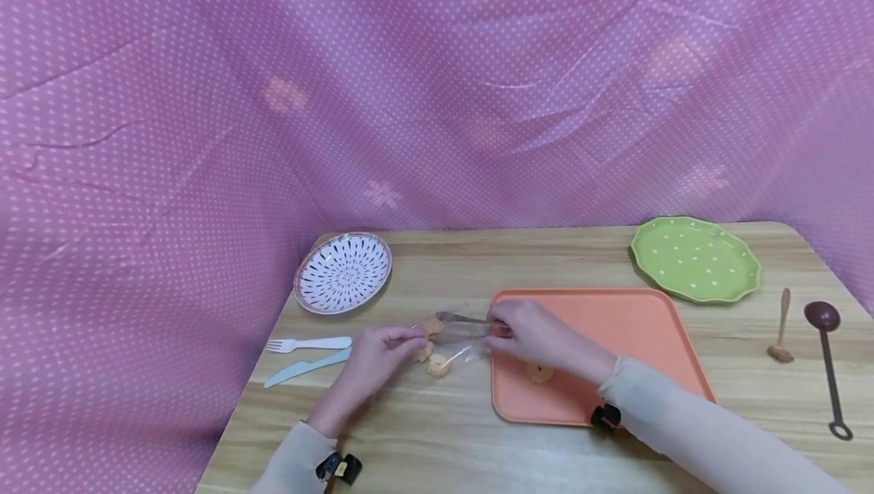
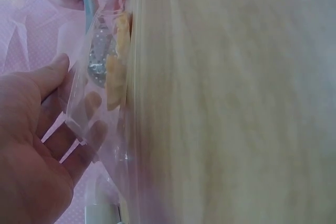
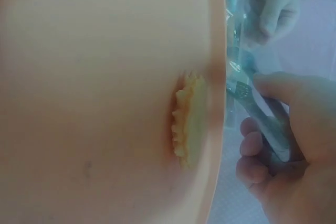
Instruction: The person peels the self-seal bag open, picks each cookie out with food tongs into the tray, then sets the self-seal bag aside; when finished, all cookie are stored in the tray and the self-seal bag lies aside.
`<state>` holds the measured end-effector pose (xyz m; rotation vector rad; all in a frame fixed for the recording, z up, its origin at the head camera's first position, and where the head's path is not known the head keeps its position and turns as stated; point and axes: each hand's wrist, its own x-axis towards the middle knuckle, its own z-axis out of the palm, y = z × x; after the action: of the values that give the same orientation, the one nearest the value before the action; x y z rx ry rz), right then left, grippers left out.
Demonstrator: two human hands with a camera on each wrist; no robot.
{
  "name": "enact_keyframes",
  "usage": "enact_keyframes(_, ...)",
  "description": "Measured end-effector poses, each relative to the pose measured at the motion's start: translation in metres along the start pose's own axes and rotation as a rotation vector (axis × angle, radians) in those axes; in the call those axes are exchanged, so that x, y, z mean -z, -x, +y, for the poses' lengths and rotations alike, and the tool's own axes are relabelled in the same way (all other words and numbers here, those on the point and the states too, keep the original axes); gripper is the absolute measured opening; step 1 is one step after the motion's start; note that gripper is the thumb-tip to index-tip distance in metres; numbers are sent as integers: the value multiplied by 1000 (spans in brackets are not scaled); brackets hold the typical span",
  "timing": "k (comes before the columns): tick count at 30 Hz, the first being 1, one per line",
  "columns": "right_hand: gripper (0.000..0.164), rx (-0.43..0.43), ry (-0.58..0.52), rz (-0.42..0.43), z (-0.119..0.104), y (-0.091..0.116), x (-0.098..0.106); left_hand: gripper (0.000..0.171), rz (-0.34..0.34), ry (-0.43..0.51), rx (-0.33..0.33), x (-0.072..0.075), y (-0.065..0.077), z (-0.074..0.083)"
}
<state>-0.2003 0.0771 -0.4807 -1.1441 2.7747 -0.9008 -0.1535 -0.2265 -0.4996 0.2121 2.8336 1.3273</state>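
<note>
My left hand (image 1: 375, 361) pinches the edge of a clear plastic bag (image 2: 79, 114) between thumb and fingers. Scalloped ring cookies (image 1: 439, 365) lie in the bag on the table, left of the orange tray (image 1: 601, 312). In my right hand (image 1: 529, 331) I grip metal tongs (image 3: 262, 121) by the handles, over the tray's left edge. Their perforated end (image 2: 98, 56) reaches into the bag, beside the cookies in the left wrist view. Another cookie (image 3: 190, 121) lies on the tray near that edge, below my right wrist in the head view.
A patterned white plate (image 1: 344, 274) stands at the back left, with a white fork (image 1: 310, 344) and pale blue knife (image 1: 307, 366) in front. A green dotted plate (image 1: 696, 259) is at the back right. A small wooden spoon (image 1: 783, 327) and dark ladle (image 1: 828, 357) lie right of the tray.
</note>
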Motion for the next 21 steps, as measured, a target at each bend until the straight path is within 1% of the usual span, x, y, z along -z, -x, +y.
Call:
enact_keyframes(5,25,53,-25,35,5,6,2,10,0,-7,-1,-1,1,0)
enact_keyframes(8,21,38,-24,43,9,16,11,11,-3,-17,9,-1,1,1)
enact_keyframes(13,15,-60,-37,42,22,46,34,17,-4,-27,33,1,1,3)
enact_keyframes(16,14,-107,-39,68,32,69,50,19,-2,-20,50,2,1,3)
enact_keyframes(18,15,-112,-10,104,39,84,60,19,-1,-10,62,2,1,2)
enact_keyframes(21,20,-51,51,181,52,104,68,20,5,-7,77,3,2,0)
